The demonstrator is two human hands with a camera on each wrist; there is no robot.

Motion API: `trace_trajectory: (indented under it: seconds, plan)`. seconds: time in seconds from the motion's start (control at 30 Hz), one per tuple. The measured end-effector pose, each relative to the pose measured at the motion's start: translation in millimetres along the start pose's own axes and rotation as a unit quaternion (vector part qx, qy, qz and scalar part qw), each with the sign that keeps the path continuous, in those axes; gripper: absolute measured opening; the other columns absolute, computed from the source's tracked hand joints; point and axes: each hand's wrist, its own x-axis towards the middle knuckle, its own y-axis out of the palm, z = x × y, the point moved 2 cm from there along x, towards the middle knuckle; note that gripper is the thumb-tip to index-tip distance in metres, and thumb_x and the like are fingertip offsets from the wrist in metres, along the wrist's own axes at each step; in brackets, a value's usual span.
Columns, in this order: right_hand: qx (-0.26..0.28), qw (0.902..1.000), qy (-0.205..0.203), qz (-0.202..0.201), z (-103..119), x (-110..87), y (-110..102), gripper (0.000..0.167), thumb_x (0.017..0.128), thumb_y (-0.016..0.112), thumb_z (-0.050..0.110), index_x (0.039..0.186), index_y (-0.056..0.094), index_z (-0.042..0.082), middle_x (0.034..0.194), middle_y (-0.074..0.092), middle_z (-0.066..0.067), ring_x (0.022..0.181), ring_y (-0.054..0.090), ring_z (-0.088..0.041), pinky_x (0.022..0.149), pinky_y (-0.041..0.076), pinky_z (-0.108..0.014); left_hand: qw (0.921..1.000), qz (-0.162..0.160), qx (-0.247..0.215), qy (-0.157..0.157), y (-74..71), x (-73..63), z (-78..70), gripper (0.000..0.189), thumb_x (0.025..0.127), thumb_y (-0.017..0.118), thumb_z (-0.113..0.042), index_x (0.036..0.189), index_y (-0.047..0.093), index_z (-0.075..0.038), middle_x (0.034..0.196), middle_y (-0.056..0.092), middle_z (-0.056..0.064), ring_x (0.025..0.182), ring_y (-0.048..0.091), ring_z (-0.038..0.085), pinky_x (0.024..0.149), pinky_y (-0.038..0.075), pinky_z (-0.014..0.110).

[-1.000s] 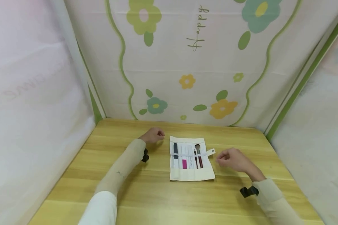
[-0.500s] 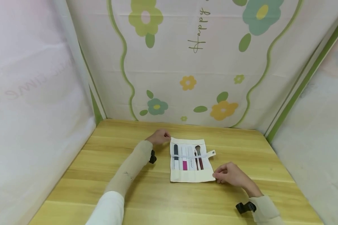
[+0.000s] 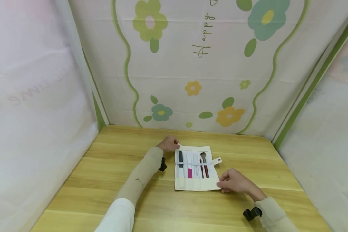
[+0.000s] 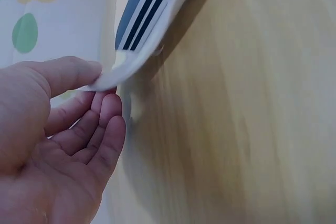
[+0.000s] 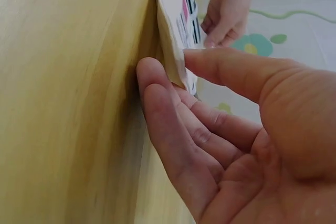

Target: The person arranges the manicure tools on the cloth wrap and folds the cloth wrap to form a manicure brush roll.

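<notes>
An unrolled cream fabric brush roll [image 3: 188,185] lies on the wooden table. Under its elastic band sit a dark-topped flat stick [image 3: 180,158], a white and magenta one [image 3: 189,172], a pale lettered one [image 3: 196,161], a thin dark red tool [image 3: 201,168] and a makeup brush [image 3: 205,164]. At the roll's far left corner, my left hand [image 3: 169,143] pinches the fabric between thumb and fingers; the left wrist view shows that edge bent upward. My right hand [image 3: 234,182] pinches the near right corner, thumb on top and fingers beneath, as the right wrist view shows.
A snap tab [image 3: 217,161] sticks out from the roll's right side. The table [image 3: 104,180] meets a flower-printed cloth wall [image 3: 168,71] at the back, and pale cloth walls stand on both sides. A black camera mount [image 3: 252,213] sits on the right wrist.
My left hand has moved right to the roll's far left corner and taken hold of it. My right hand has come nearer, down to the near right corner, and pinches it.
</notes>
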Motion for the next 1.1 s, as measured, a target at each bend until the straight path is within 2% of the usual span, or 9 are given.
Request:
trace_trajectory:
  seconds: [0.1, 0.2, 0.33, 0.47, 0.63, 0.8, 0.93, 1.03, 1.1]
  plan:
    - [0.003, 1.0000, 0.004, 0.003, 0.3, 2.1, 0.9, 0.018, 0.097, 0.076, 0.015, 0.092, 0.074, -0.002, 0.080, 0.077, -0.011, 0.073, 0.074, -0.020, 0.065, 0.062, -0.031, 0.9999, -0.002, -0.002, -0.016, 1.1, 0.8, -0.6, 0.033, 0.103, 0.063, -0.011, 0.071, 0.055, -0.010, 0.064, 0.046, -0.003, 0.058, 0.040, 0.011, 0.057, 0.036, 0.025]
    - [0.017, 0.9998, 0.008, 0.007, 0.4, 2.6, -0.6, 0.018, 0.098, 0.075, 0.015, 0.094, 0.074, -0.002, 0.081, 0.077, -0.011, 0.074, 0.074, -0.021, 0.066, 0.063, -0.032, 0.9993, -0.007, -0.009, -0.035, -2.0, 0.6, -0.8, 0.046, 0.102, 0.062, -0.012, 0.062, 0.042, -0.015, 0.058, 0.036, -0.005, 0.055, 0.035, 0.011, 0.056, 0.034, 0.026]
    - [0.046, 0.9988, 0.007, 0.011, 2.4, 2.4, -10.3, 0.022, 0.100, 0.074, 0.017, 0.103, 0.073, -0.005, 0.088, 0.077, -0.015, 0.080, 0.076, -0.024, 0.072, 0.064, -0.036, 0.9983, 0.000, -0.035, -0.047, -12.2, -2.3, -0.7, 0.050, 0.100, 0.064, -0.013, 0.056, 0.040, -0.017, 0.055, 0.037, -0.006, 0.055, 0.035, 0.011, 0.061, 0.039, 0.028]
    - [0.058, 0.9982, 0.006, 0.014, 3.3, 3.0, -28.9, 0.028, 0.102, 0.072, 0.021, 0.110, 0.073, -0.005, 0.094, 0.077, -0.016, 0.085, 0.077, -0.026, 0.078, 0.065, -0.039, 0.9968, 0.036, -0.066, -0.027, -25.2, -9.9, 1.2, 0.050, 0.099, 0.062, -0.011, 0.055, 0.039, -0.017, 0.056, 0.038, -0.005, 0.060, 0.035, 0.016, 0.072, 0.044, 0.035]
    - [0.067, 0.9977, -0.001, 0.005, -2.3, 8.2, -54.0, 0.036, 0.104, 0.068, 0.027, 0.121, 0.072, -0.005, 0.101, 0.076, -0.012, 0.093, 0.076, -0.028, 0.085, 0.064, -0.041, 0.9900, 0.086, -0.112, -0.002, -42.4, -30.5, 5.4, 0.044, 0.102, 0.058, -0.007, 0.061, 0.042, -0.010, 0.060, 0.043, 0.000, 0.064, 0.038, 0.020, 0.077, 0.043, 0.041]
    - [0.078, 0.9960, 0.002, -0.042, -7.4, 19.2, -72.9, 0.041, 0.104, 0.068, 0.031, 0.125, 0.071, -0.004, 0.103, 0.076, -0.007, 0.099, 0.074, -0.030, 0.089, 0.063, -0.039, 0.9833, 0.119, -0.138, -0.001, -54.9, -55.3, 9.2, 0.033, 0.106, 0.058, -0.009, 0.076, 0.059, 0.003, 0.070, 0.054, 0.004, 0.068, 0.045, 0.018, 0.076, 0.047, 0.038]
    - [0.088, 0.9935, 0.005, -0.072, -9.7, 32.4, -80.8, 0.043, 0.105, 0.067, 0.032, 0.126, 0.069, -0.005, 0.103, 0.075, -0.004, 0.099, 0.074, -0.025, 0.090, 0.063, -0.035, 0.9817, 0.135, -0.133, -0.017, -56.3, -77.7, 9.7, 0.027, 0.107, 0.059, -0.013, 0.097, 0.070, 0.009, 0.082, 0.067, 0.002, 0.077, 0.058, 0.016, 0.094, 0.056, 0.049]
    - [0.099, 0.9913, 0.011, -0.086, -10.6, 42.5, -82.2, 0.045, 0.105, 0.066, 0.033, 0.127, 0.068, -0.006, 0.103, 0.074, -0.002, 0.097, 0.074, -0.021, 0.090, 0.063, -0.034, 0.9810, 0.145, -0.127, -0.025, -52.6, -95.1, 9.0, 0.028, 0.107, 0.060, -0.016, 0.096, 0.071, 0.006, 0.085, 0.066, 0.004, 0.082, 0.059, 0.017, 0.101, 0.055, 0.053]
    - [0.098, 0.9907, 0.013, -0.093, -10.3, 49.5, -81.8, 0.046, 0.105, 0.067, 0.034, 0.128, 0.068, -0.006, 0.105, 0.075, -0.002, 0.095, 0.073, -0.018, 0.090, 0.063, -0.034, 0.9815, 0.144, -0.125, -0.023, -49.0, -106.3, 9.5, 0.029, 0.107, 0.061, -0.018, 0.089, 0.069, 0.003, 0.081, 0.063, 0.005, 0.080, 0.057, 0.018, 0.096, 0.056, 0.050]
